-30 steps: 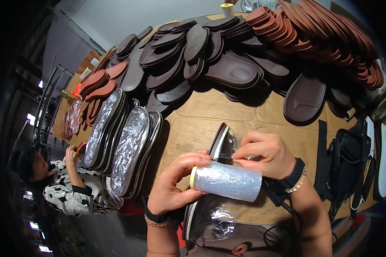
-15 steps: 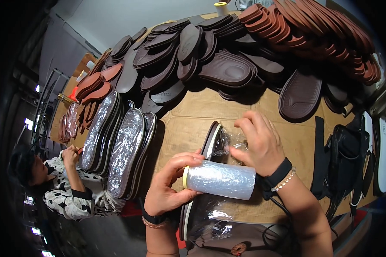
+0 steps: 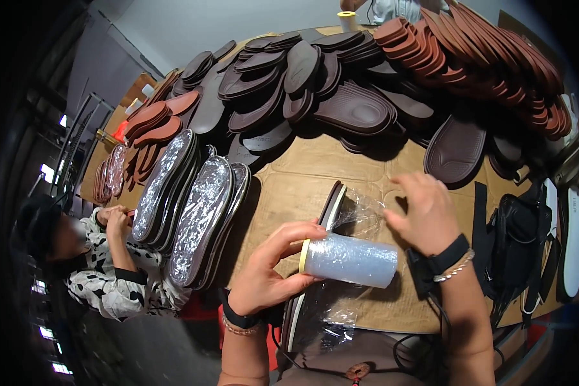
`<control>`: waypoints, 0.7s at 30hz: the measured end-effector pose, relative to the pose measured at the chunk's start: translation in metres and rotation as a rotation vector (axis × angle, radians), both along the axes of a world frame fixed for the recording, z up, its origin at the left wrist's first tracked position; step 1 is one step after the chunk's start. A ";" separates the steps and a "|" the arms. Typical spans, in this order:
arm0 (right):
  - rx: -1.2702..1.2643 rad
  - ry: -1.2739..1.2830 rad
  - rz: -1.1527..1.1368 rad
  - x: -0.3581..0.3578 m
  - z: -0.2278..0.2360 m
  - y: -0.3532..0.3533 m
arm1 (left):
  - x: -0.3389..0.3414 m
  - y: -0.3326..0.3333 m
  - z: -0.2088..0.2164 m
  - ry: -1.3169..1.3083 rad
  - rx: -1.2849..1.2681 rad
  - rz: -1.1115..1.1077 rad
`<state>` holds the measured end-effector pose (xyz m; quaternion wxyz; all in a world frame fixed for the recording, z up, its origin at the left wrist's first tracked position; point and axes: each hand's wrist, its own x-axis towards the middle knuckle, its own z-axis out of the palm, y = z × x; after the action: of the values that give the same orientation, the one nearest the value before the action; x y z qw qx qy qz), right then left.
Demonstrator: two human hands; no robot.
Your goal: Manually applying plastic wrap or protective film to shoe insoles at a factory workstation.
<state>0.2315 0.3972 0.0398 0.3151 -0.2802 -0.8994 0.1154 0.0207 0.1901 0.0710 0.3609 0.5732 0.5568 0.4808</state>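
Presently, on the left, a co-worker in a spotted shirt (image 3: pixel 112 289) is holding both hands close together. Beside that person, film-wrapped soles (image 3: pixel 201 222) are leaning in shiny rows on the tabletop (image 3: pixel 302 161). Toward the middle, my left hand (image 3: pixel 270 267) is gripping a roll of clear film (image 3: pixel 354 259) by its yellow-rimmed end. The roll is lying crosswise over some dark soles (image 3: pixel 330 209), which are showing their narrow edges, one pale, at the near side. Loose film (image 3: pixel 360 209) is spreading rightward from them. My right hand (image 3: pixel 428 209) is hovering there, thumb and fingers apart; I cannot tell whether film is touching my thumb. Farther right, a black pouch (image 3: pixel 521 222) is lying on the tabletop, and reddish-brown soles (image 3: pixel 489 61) are heaping up beyond.
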 end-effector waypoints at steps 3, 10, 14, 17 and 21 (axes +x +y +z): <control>-0.171 0.058 0.064 0.006 0.036 -0.002 | -0.002 -0.004 0.001 -0.045 -0.022 0.039; -0.216 -0.080 0.423 -0.022 0.075 -0.068 | 0.002 -0.001 0.011 -0.085 -0.064 0.056; -0.276 -0.164 0.422 -0.028 0.069 -0.070 | 0.004 0.002 0.006 -0.001 -0.005 0.022; -0.346 -0.201 0.411 -0.027 0.075 -0.068 | 0.008 0.002 0.001 -0.154 0.015 0.053; -0.510 -0.277 0.391 -0.024 0.082 -0.067 | 0.003 -0.001 -0.011 -0.121 0.017 0.000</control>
<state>0.2074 0.3305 0.1217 0.0819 -0.1853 -0.9124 0.3556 0.0239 0.1886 0.0598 0.3890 0.5460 0.5299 0.5194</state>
